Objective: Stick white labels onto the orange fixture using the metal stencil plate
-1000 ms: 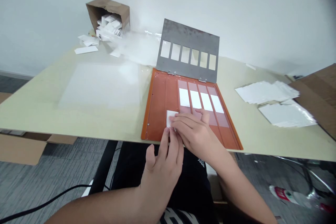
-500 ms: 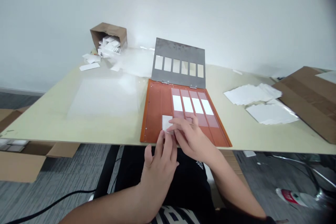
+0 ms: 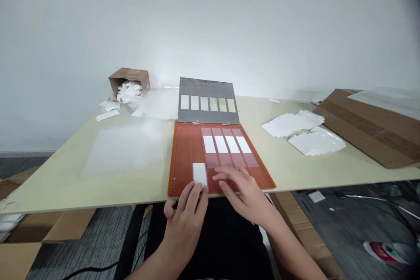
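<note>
The fingertips of my left hand rest on the near end of a white card, with the fingers stretched forward. This card lies near the front edge of an orange-red hinged board. Over the board's front right part hovers my right hand, fingers apart and holding nothing. Several more white cards lie in a row across the board, each within a clear strip. The grey metal cover of the board is raised at the back and has a row of rectangular windows.
A cardboard box on its side spills white cards at the back left. Translucent sheeting lies on the table to the left. On the right are stacks of white sleeves beside a large cardboard box.
My right hand has moved away from the white card to the right, uncovering it. My left fingers stay at its near end. The view has tilted up and shifted.
</note>
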Motion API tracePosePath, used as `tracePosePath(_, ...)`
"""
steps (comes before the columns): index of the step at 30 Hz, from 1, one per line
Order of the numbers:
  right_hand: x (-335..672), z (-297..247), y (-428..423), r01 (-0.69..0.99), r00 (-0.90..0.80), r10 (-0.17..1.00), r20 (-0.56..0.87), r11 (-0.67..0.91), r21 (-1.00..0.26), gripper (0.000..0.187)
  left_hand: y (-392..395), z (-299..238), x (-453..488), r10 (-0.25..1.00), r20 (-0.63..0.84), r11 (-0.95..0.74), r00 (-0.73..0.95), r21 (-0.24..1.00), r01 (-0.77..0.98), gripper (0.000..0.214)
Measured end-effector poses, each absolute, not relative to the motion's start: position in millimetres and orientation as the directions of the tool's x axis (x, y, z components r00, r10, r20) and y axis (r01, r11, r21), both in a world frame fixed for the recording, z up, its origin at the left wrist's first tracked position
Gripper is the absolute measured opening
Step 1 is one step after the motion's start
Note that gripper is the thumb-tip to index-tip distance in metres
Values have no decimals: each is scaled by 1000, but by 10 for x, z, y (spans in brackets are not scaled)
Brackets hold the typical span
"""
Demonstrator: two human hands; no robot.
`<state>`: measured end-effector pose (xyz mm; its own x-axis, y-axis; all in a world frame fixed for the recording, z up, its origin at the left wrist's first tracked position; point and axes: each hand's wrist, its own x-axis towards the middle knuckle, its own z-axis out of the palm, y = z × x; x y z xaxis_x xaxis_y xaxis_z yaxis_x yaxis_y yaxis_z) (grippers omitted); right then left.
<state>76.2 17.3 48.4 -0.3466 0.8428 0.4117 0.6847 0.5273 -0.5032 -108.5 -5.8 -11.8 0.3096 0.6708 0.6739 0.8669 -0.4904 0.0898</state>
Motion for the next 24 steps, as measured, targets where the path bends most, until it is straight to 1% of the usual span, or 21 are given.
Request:
tracePosePath(2,794,500,90,701,-302,853,426,501,-507,18,-42,-121,-1165,627,718,-562,302,149,813,31)
tracePosePath(3,793,508,50,715,-281,859,428,485,-504,16,-36,-114,-1199,613,733,-593,295,180,785,33)
tracePosePath(6,729,520,-54,745,-219,884,414,425,-514,17,-25,-58,-1256,580,767,-646,275,227,729,33)
tracePosePath(8,657,505,-97,732,-177,901,397,390,-559,15,-18,-6,-1259,539,805,-663,249,223,714,31)
tracePosePath(10,589,473,-115,693,-111,918,381,346,-633,7,-9,43,-1244,480,849,-681,221,201,704,29)
tracePosePath(11,561,454,-115,663,-67,926,370,319,-677,7,0,64,-1232,440,872,-696,217,178,696,29)
tracePosePath(13,527,423,-101,577,29,937,347,268,-771,19,27,99,-1200,351,901,-739,255,99,667,29)
tracePosePath(16,531,419,-63,408,127,947,295,221,-886,22,100,149,-1119,265,903,-790,338,3,613,27)
tracePosePath(18,585,436,-23,288,145,956,254,205,-935,22,160,177,-1036,254,891,-805,376,-20,593,26)
tracePosePath(20,715,440,61,213,157,958,242,206,-955,25,219,191,-937,274,872,-801,406,-27,598,26)
tracePosePath(22,956,416,225,230,218,936,276,226,-947,29,266,187,-844,329,854,-772,404,-3,635,25)
tracePosePath(24,1315,375,489,316,346,886,307,198,-928,33,298,168,-784,373,837,-749,400,18,662,21)
